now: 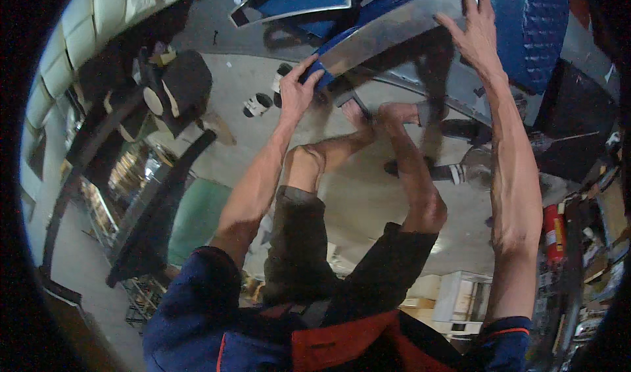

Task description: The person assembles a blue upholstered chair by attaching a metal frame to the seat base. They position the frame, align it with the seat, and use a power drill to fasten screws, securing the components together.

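Observation:
A long curved panel (388, 40), silvery grey on its face with blue covering along its edge, slants across the top of the view. My left hand (299, 88) grips its lower left end, thumb and fingers pinching the blue corner. At the upper right end, my right hand (474, 30) holds the panel, its thumb lying apart from the fingers and fingertips reaching over the far edge. Part of that grip is cut off by the top of the view. Just beyond the panel lies a blue piece with a pale metal-like frame (296, 4).
Blue quilted upholstery (529, 33) stands at the upper right. Black-and-white sandals (257, 104) lie on the floor beyond my bent legs. Dark curved parts (161, 204) and a green surface (197, 217) are at left. A red cylinder (554, 232) stands among clutter at right.

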Motion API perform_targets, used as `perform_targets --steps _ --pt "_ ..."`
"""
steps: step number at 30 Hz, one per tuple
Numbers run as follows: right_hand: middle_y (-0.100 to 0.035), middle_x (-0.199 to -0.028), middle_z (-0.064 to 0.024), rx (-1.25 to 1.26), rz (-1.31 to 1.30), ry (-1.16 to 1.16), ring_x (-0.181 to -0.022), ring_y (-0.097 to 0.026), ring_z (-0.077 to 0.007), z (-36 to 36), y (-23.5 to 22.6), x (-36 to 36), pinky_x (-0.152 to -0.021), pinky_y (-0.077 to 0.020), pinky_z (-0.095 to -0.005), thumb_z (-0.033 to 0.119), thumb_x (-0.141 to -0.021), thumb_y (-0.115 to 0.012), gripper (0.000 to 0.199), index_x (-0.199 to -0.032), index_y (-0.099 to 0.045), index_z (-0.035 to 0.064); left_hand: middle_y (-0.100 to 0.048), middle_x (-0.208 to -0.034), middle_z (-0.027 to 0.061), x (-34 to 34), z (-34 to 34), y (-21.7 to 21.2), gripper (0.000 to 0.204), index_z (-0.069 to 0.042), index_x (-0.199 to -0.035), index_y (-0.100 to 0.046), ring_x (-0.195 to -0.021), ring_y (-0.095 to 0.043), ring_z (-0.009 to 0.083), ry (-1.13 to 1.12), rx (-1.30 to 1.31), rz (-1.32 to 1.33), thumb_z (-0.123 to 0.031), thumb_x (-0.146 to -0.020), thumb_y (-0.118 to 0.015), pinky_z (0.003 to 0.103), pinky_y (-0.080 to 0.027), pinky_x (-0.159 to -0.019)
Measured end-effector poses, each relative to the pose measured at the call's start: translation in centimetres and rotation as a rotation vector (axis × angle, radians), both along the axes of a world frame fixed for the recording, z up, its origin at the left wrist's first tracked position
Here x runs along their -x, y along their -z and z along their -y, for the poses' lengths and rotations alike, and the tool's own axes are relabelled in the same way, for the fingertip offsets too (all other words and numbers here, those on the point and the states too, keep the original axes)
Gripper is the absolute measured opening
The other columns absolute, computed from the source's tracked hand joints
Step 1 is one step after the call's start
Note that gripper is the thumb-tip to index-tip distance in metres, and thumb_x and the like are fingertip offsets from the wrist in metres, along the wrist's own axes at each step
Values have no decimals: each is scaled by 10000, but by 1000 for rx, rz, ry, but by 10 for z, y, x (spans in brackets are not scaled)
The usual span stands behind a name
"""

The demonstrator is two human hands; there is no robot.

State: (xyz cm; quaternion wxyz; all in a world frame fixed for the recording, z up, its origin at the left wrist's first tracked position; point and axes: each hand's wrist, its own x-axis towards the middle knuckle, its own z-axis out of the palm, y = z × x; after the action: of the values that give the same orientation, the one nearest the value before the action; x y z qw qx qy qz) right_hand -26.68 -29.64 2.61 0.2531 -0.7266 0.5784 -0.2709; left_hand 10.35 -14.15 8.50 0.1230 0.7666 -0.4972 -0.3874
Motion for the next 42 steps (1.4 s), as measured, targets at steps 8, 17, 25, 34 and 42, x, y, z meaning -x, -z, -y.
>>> perform_targets --steps 8,17,25,34,42 --pt "-191 -1606 -293 -104 -59 -81 -1457 -288 -490 3 9 6 -1193 -308 -518 453 -881 -751 925 -1582 -287 69 -750 -1149 142 2 -4 20 355 -12 -1121 -747 -1080 -701 228 -123 117 -65 -193 -825 -822 341 -518 -964" --pt "-89 -1632 -273 -143 -11 -130 -1510 -178 -434 4 21 5 -1220 -250 -483 397 -922 -732 909 -1616 -228 93 -758 -1077 143 -6 -20 42 240 -20 -1029 -760 -1033 -712 326 -69 551 -67 -116 -810 -776 392 -529 -914" --pt "-101 -1626 -283 -79 21 -142 -1522 -163 -438 10 24 -3 -1221 -237 -482 522 -947 -671 895 -1610 -258 85 -673 -1272 150 -27 -21 66 565 -26 -1223 -674 -1160 -654 337 279 888 51 -244 -734 -855 436 -504 -998" --pt "-326 -1546 -358 523 -215 -160 -1431 -361 -507 28 -17 -39 -1173 -332 -534 469 -861 -752 856 -1501 -436 -3 -713 -1163 148 -14 -24 85 657 -39 -1182 -692 -1051 -681 359 234 887 212 -442 -700 -886 416 -541 -908" --pt "-427 -1486 -273 1027 138 -222 -1389 -385 -478 -92 -124 -267 -1161 -300 -572 194 -870 -661 580 -1383 -480 -6 -726 -1138 158 -12 -61 90 649 -26 -1145 -713 -1045 -694 353 170 830 260 -408 -657 -906 407 -550 -897"
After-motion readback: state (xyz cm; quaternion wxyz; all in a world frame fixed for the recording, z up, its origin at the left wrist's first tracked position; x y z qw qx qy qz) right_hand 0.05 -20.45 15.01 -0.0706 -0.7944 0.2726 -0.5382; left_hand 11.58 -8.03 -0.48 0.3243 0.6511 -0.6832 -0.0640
